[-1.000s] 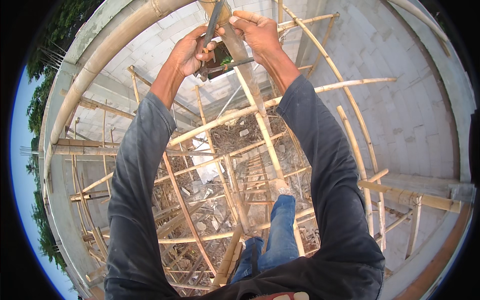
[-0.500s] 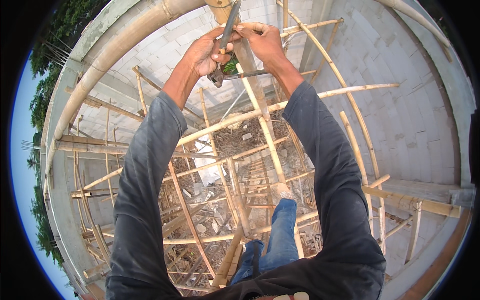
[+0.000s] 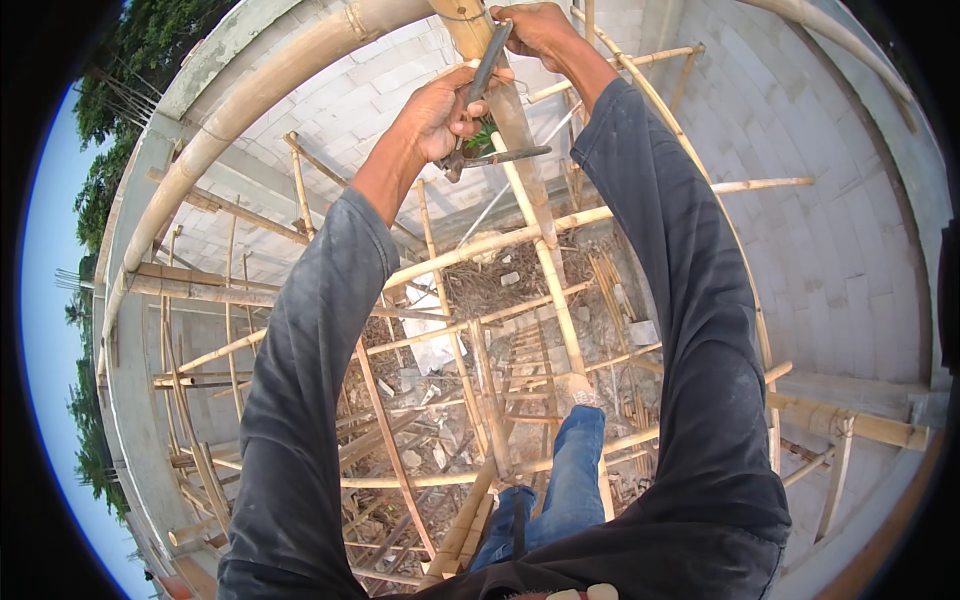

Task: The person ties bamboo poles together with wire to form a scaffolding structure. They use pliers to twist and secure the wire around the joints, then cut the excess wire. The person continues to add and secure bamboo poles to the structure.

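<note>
My left hand point(image 3: 447, 112) is closed round one dark handle of a pair of pincers point(image 3: 487, 65). The other handle sticks out to the right below the hand, spread well apart from the first. Beside the tool stands an upright wooden post point(image 3: 470, 38), with a thin tie wire point(image 3: 462, 17) wound round it near the top edge. My right hand point(image 3: 540, 32) is up at the post's right side, its fingertips pinched together near the top of the pincer handle. What the pinch holds is too small to make out.
A thick bamboo pole point(image 3: 235, 105) curves along the upper left beside a concrete wall edge. Crossed bamboo scaffold poles point(image 3: 500, 243) lie below my arms. My jeans-clad leg point(image 3: 572, 460) is among them. Rubble covers the ground far below. Block walls point(image 3: 800, 200) rise around.
My right hand has moved up and right, away from my left hand. The left hand keeps hold of the pincers, and the view has shifted slightly.
</note>
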`<state>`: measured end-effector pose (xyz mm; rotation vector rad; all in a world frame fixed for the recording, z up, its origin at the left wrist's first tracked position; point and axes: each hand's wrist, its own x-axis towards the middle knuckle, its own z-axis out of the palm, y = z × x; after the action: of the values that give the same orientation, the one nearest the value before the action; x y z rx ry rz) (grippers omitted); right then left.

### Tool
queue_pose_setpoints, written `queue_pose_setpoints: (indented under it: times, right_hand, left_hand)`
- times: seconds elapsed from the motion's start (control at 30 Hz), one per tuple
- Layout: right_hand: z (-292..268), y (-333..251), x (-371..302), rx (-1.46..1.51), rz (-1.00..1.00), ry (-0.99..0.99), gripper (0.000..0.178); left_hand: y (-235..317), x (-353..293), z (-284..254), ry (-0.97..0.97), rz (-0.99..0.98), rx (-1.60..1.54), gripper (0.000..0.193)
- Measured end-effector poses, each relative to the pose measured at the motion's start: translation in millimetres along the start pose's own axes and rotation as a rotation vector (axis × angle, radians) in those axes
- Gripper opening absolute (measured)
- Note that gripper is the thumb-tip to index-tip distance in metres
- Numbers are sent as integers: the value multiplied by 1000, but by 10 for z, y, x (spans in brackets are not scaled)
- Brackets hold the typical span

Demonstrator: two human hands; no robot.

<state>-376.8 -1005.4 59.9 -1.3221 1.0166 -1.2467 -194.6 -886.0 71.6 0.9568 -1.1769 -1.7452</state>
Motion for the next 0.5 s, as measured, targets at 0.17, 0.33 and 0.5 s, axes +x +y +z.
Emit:
queue_pose_setpoints:
  times: [0.17, 0.33, 0.5]
  right_hand:
    - [73, -172, 176, -205, -44, 83, 24]
    - [62, -40, 363, -79, 155, 80, 24]
    - [-156, 137, 155, -563, -253, 294, 29]
  left_hand:
    - [-28, 25, -40, -19, -11, -51, 35]
    - [-16, 28, 50, 18, 22, -94, 30]
    - [30, 130, 97, -48, -9, -131, 32]
